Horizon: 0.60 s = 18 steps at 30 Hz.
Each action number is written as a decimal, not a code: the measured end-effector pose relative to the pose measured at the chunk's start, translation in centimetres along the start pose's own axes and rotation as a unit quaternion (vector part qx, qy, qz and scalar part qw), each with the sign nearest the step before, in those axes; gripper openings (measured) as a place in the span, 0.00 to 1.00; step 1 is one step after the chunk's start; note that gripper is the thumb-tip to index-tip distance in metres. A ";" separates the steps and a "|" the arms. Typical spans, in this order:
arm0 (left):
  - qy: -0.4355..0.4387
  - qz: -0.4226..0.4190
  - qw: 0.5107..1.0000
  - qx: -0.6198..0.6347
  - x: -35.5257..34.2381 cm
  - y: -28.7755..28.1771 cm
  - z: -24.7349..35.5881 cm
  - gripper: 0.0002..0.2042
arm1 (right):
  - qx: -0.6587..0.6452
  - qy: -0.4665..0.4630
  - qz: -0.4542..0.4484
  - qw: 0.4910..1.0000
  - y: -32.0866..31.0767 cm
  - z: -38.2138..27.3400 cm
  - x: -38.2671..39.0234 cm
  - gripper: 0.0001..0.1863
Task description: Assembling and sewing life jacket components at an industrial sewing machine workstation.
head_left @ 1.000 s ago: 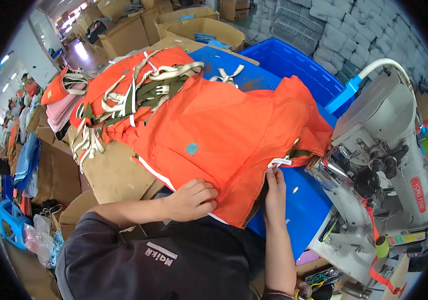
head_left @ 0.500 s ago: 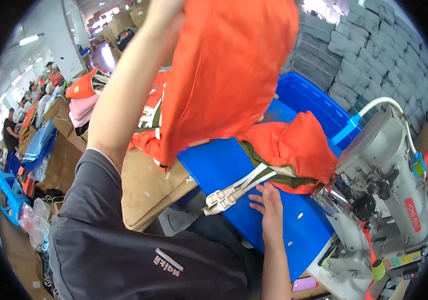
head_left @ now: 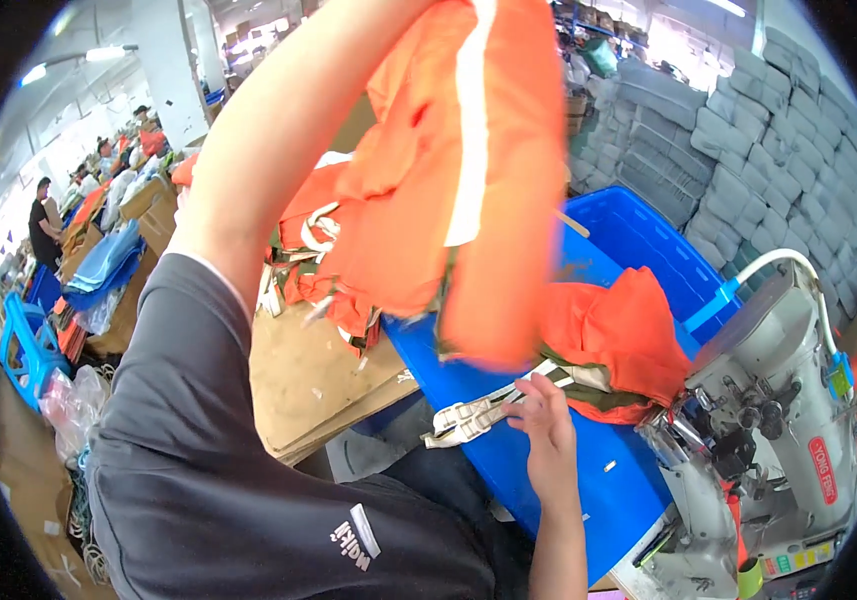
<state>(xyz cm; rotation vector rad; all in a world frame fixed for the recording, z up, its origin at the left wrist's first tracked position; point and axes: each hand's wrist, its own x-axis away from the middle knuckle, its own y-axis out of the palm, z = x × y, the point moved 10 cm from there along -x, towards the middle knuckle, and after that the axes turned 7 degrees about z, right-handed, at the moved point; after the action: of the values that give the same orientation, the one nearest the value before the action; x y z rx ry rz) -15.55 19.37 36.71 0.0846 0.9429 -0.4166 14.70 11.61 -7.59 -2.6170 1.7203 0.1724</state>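
Observation:
My left arm reaches up past the top edge, so my left hand is out of the frame. Below that arm hangs a large orange fabric piece with a pale stripe, its lower end blurred by motion. My right hand is over the blue work surface, fingers apart and slightly bent. Its fingertips are by the white straps with buckles; whether they touch is unclear. The straps run from a second orange piece with olive-green parts, which lies beside the sewing machine.
A pile of orange pieces with white straps lies on a brown board to the left. Behind the work surface stands a blue bin. Grey padded bundles are stacked at the back right. A person stands far left.
The raised orange piece has turned and swung, now showing its pale stripe and hanging lower over the blue surface. My left hand has left the top of the frame. My right hand stays by the straps.

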 end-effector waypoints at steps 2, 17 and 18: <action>-0.013 -0.011 0.995 -0.099 -1.1 3.1 -0.4 0.14 | 0.022 -0.008 -0.026 0.999 0.2 -0.1 1.1 0.26; 0.011 0.210 0.972 0.104 -6.3 -3.8 2.8 0.13 | 0.067 0.020 -0.003 0.998 0.0 0.2 1.7 0.24; 0.009 0.204 0.973 0.111 -6.7 -3.0 3.1 0.13 | 0.060 0.003 -0.017 0.998 0.4 -0.4 1.5 0.25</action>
<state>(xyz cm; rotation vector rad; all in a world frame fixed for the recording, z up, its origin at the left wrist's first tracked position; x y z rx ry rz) -17.76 17.96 44.18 0.4780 0.8668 -0.1369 14.97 10.05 -7.26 -2.5615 1.6312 0.0603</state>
